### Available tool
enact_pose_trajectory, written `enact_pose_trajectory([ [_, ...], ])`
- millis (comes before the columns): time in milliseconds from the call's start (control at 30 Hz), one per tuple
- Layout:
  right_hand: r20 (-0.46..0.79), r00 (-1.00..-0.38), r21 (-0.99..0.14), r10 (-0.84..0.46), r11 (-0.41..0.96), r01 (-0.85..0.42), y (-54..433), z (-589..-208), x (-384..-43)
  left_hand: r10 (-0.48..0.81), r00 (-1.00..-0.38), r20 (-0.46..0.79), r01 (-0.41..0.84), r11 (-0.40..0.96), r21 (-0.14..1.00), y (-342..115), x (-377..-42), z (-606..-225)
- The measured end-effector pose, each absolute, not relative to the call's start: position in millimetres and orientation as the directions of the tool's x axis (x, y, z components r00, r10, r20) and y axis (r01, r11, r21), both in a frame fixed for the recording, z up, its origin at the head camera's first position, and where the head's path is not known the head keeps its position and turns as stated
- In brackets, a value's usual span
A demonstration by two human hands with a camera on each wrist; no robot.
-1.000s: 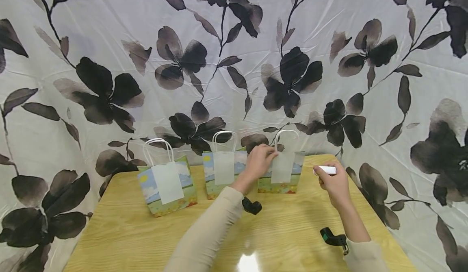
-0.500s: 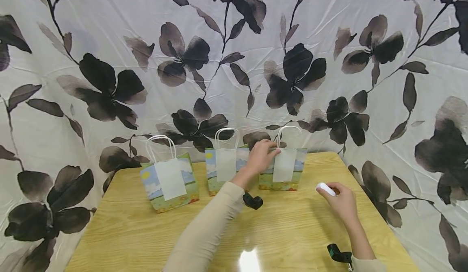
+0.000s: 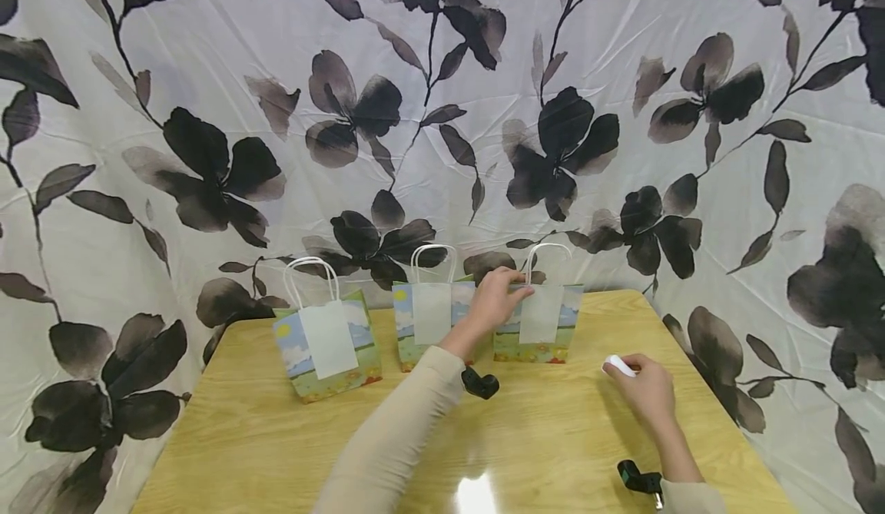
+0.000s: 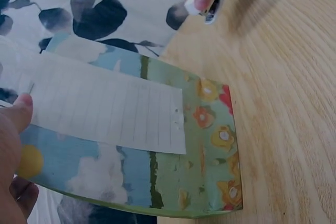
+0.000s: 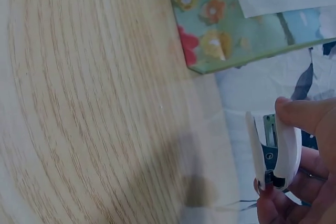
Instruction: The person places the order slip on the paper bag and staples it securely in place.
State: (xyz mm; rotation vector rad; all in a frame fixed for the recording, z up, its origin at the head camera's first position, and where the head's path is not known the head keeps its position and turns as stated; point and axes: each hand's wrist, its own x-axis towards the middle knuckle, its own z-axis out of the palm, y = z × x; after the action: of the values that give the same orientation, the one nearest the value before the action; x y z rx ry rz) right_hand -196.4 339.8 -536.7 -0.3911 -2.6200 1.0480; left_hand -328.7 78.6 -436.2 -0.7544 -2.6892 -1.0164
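My left hand (image 3: 495, 299) pinches the top left edge of the right-hand paper gift bag (image 3: 507, 345), thumb in front and fingers behind. A lined paper slip (image 4: 121, 108) lies flat down the bag's front, its top end by the thumb. To the right of the bag, above the table, my right hand (image 3: 650, 391) grips a small white mini stapler (image 5: 289, 150) between thumb and fingers. The stapler's jaws stand apart, with its metal inside showing. Flowers and a blue sky are printed on the bag, which stands upright with white twisted handles (image 3: 551, 246).
Two matching bags, a middle one (image 3: 403, 337) and a left one (image 3: 293, 360), stand in the same row, each with a white slip on its front. A floral cloth (image 3: 442, 153) hangs behind the wooden table (image 3: 539, 437). Black wrist cameras sit on both wrists.
My right hand with the stapler has come down and nearer to me, and the stapler has turned. My left hand keeps its hold on the bag. The whole view has shifted slightly.
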Motion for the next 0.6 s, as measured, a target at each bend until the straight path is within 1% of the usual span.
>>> enact_pose_trajectory([
  [100, 0.138, -0.929, -0.688, 0.344, 0.708, 0.160, 341, -541, -199, 0.403, -0.843, 0.355, 0.537, 0.646, 0.542, 80, -328, -440],
  [200, 0.133, -0.933, -0.679, 0.333, 0.717, 0.159, 341, -546, -200, 0.371, -0.816, 0.442, 0.561, 0.692, 0.455, 80, -320, -444],
  [300, 0.121, -0.940, -0.673, 0.319, 0.722, 0.158, 341, -552, -200, 0.313, -0.782, 0.539, 0.550, 0.753, 0.361, 76, -304, -446],
  [400, 0.100, -0.946, -0.665, 0.308, 0.728, 0.167, 341, -555, -200, 0.303, -0.738, 0.603, 0.555, 0.781, 0.287, 67, -282, -446],
  [467, 0.097, -0.948, -0.658, 0.304, 0.734, 0.168, 341, -555, -200, 0.327, -0.721, 0.611, 0.578, 0.770, 0.269, 59, -269, -444],
  [600, 0.110, -0.951, -0.656, 0.290, 0.740, 0.150, 342, -551, -205, 0.413, -0.730, 0.544, 0.620, 0.735, 0.273, 39, -246, -444],
])
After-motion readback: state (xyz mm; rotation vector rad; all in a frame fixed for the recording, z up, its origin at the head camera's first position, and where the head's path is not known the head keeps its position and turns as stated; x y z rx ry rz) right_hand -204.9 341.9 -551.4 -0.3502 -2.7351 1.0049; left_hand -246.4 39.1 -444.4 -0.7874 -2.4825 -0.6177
